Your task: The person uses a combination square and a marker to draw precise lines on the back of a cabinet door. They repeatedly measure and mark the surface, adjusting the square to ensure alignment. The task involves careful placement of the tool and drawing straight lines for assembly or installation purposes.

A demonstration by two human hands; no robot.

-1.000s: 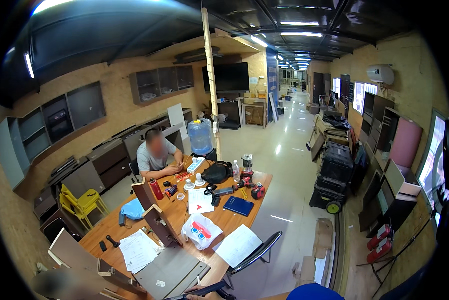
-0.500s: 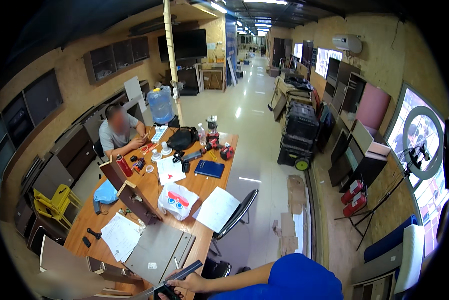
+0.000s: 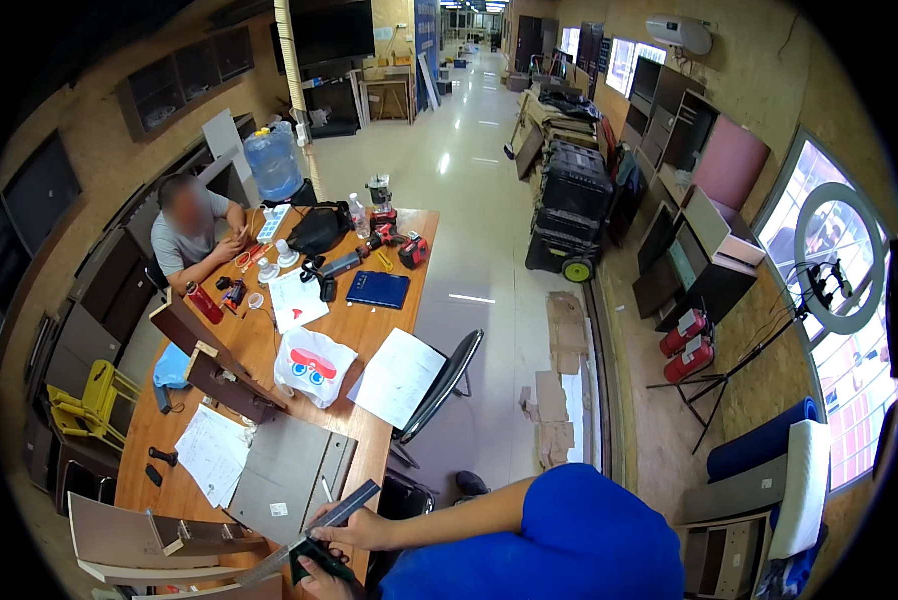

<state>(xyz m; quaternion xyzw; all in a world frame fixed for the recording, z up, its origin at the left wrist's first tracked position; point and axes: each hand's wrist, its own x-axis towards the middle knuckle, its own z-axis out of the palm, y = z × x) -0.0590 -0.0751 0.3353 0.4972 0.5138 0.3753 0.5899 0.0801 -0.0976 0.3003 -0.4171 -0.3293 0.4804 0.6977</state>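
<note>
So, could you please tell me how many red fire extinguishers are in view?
2, both near the right-hand wall: a farther extinguisher, with a nearer extinguisher just in front of it. Others may be hidden.

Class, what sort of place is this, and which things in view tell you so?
Probably a furniture workshop: a grey panel lies on the wooden table near a held straight-edged tool, red-and-black power tools sit toward the far end, and cabinet units stand along the right wall.

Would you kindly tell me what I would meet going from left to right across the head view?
Yellow seating, seated co-worker, wearer's right hand, cardboard pieces, red fire extinguishers, ring light.
</note>
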